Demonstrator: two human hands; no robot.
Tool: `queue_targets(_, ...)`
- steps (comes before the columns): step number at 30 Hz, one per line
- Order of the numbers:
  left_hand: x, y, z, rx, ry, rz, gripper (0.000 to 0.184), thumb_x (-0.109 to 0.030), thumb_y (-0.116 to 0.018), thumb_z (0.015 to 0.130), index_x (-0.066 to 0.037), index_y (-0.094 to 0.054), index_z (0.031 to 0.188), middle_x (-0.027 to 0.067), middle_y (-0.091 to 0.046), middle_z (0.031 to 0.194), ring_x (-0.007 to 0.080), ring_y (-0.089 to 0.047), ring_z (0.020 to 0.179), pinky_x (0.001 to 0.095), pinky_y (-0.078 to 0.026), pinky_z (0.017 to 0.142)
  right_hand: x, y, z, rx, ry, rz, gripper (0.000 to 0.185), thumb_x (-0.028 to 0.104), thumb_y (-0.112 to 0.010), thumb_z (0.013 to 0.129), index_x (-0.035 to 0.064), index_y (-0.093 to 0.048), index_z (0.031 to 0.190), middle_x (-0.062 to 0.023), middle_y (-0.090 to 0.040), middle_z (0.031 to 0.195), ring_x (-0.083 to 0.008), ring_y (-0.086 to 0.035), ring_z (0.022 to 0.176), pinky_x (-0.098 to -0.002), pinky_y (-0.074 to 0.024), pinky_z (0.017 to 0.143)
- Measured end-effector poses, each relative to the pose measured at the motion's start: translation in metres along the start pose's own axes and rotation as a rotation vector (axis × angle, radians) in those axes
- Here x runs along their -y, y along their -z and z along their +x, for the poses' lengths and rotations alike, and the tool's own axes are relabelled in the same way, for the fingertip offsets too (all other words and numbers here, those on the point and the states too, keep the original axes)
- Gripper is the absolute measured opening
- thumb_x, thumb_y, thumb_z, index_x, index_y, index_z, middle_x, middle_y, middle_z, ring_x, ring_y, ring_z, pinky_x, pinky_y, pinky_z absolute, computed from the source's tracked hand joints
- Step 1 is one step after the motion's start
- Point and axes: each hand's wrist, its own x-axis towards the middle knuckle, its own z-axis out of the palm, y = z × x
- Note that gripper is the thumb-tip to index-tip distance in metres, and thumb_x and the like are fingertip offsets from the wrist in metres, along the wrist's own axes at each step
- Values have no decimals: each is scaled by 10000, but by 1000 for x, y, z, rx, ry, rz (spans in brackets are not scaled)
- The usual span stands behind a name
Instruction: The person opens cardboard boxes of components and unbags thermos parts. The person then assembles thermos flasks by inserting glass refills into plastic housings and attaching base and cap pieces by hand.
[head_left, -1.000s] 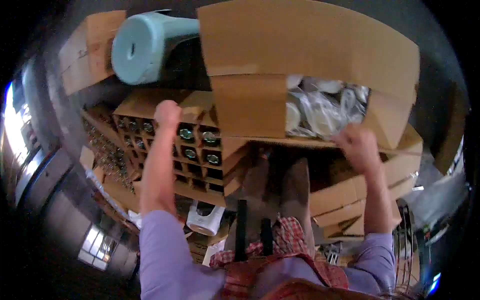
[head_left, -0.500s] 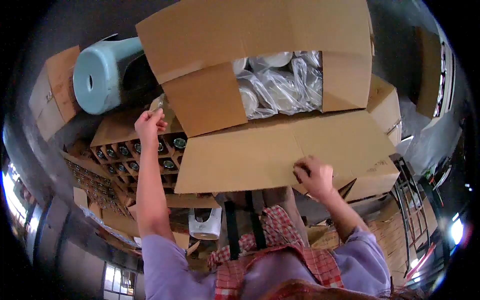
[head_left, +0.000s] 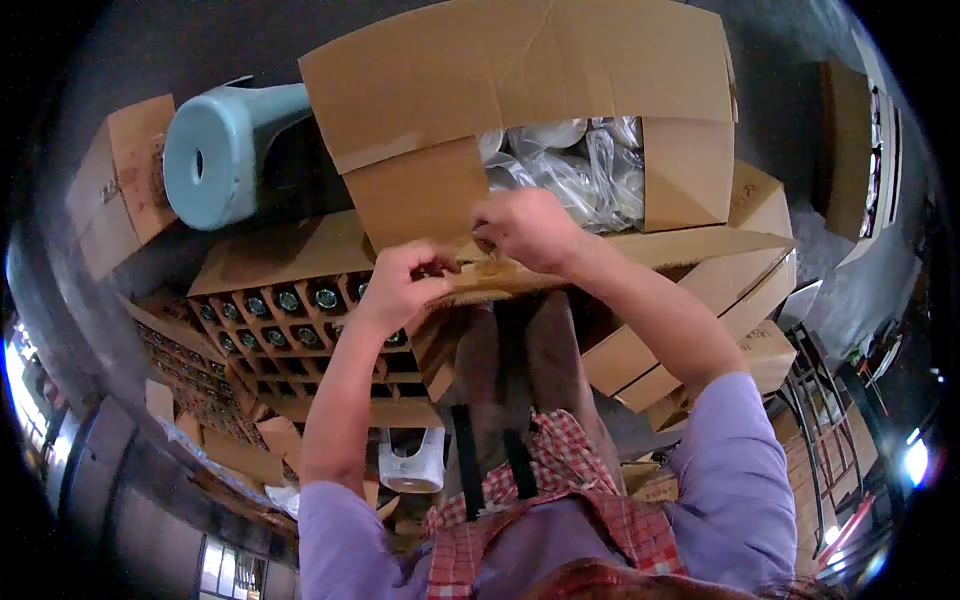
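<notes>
An open cardboard carton (head_left: 400, 190) stands before me, holding pale round items in clear plastic bags (head_left: 570, 170). Its near flap (head_left: 640, 246) is tipped up and seen nearly edge-on. At the flap's left end is my left hand (head_left: 400, 288), its thumb and fingers closed on the cardboard. Just to the right and higher, my right hand (head_left: 535, 228) is closed over the flap's upper edge. Whatever lies in its curled fingers is too small to make out. A shiny brownish patch shows on the flap between the hands.
A light blue plastic stool (head_left: 210, 160) lies on its side at left. Below it, a divided carton (head_left: 300, 260) holds several bottles or jars. A white stool (head_left: 412, 460) is near my legs. More cartons (head_left: 750, 290) and a metal rack (head_left: 825, 430) stand at right.
The near flap has swung up from lying flat. My left hand, earlier raised with a small clear thing in its fingertips, moved right to the flap; my right hand moved up and left.
</notes>
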Motion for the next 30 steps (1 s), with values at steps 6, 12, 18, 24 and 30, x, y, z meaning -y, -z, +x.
queue_targets(6,1,-30,-29,-4,56,-48,393,-23,-630,690,-17,-609,1082,58,-642,916,111,-582,695,248,-468,643,-31,82,-56,-404,-434,433,111,50,-611,816,6,-625,917,-3,-588,726,-83,-514,655,-218,-432,606)
queue_targets(12,-3,-47,-34,-30,-210,352,460,-68,-649,688,-37,-572,1140,137,-614,946,250,-600,706,286,-483,650,-1,55,-47,-335,174,-12,382,-8,-645,647,95,-631,1015,-32,-612,1043,-223,-588,905,-343,-483,736)
queue_targets(18,12,-52,-48,-99,-228,371,473,-168,-690,678,-83,-578,1130,132,-599,1027,295,-612,824,343,-495,715,4,11,-49,64,149,-102,293,24,-644,652,64,-619,941,-69,-618,893,-241,-606,856,-337,-495,714)
queue_targets(24,48,-105,-74,66,-336,791,525,-218,-680,691,-119,-541,1187,110,-480,1270,309,-482,1114,437,-408,895,-51,80,-176,-830,-406,1199,165,128,-538,867,38,-563,1003,-94,-600,1003,-246,-575,898,-389,-487,795)
queue_targets(30,47,-99,-55,-281,-256,1141,439,-93,-568,722,-113,-564,1160,128,-538,1199,317,-574,913,414,-464,804,-23,1,-311,-907,-279,1876,446,325,-503,893,46,-447,1237,-104,-520,1181,-282,-481,1087,-424,-413,872)
